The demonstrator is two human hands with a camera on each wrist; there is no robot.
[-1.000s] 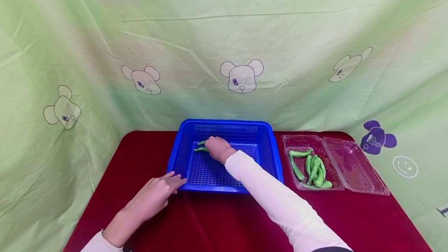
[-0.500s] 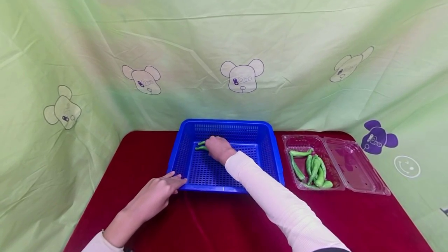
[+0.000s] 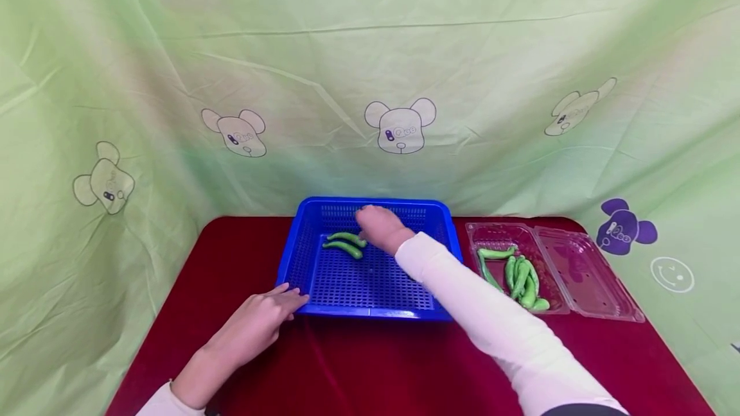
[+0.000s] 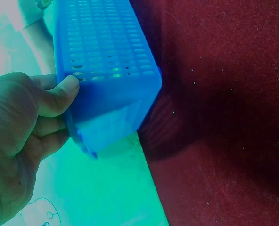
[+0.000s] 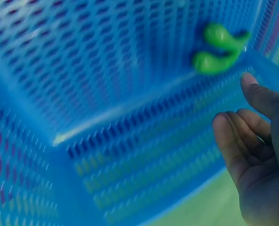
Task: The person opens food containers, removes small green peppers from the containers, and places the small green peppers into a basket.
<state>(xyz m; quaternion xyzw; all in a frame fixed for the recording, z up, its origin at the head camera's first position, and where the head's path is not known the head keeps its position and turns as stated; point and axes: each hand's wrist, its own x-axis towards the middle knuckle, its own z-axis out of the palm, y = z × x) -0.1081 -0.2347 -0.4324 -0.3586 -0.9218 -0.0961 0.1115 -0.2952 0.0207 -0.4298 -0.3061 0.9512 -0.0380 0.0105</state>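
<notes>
Two curved green chili peppers (image 3: pixel 343 248) lie side by side on the floor of the blue plastic basket (image 3: pixel 370 313), toward its back left. Just right of them, my right hand (image 3: pixel 383 228) is over the basket. The right wrist view shows this hand (image 5: pixel 259 141) holding nothing, thumb apart from its loosely bent fingers, with the peppers (image 5: pixel 217 49) beyond the thumb. My left hand (image 3: pixel 266 313) holds the basket's front left corner. In the left wrist view its thumb (image 4: pixel 64 94) presses the outer wall below the rim, and the fingers are partly hidden behind it.
Right of the basket, a clear plastic clamshell box (image 3: pixel 549 275) lies with its lid (image 3: pixel 595 275) folded out to the right. Several green chili peppers (image 3: pixel 523 281) are inside it. A dark red cloth (image 3: pixel 347 364) covers the table, and a green curtain (image 3: pixel 324 69) hangs behind.
My right hand has let go of the two peppers and lifted up and to the right, leaving them on the basket floor. My left hand has stayed at the corner.
</notes>
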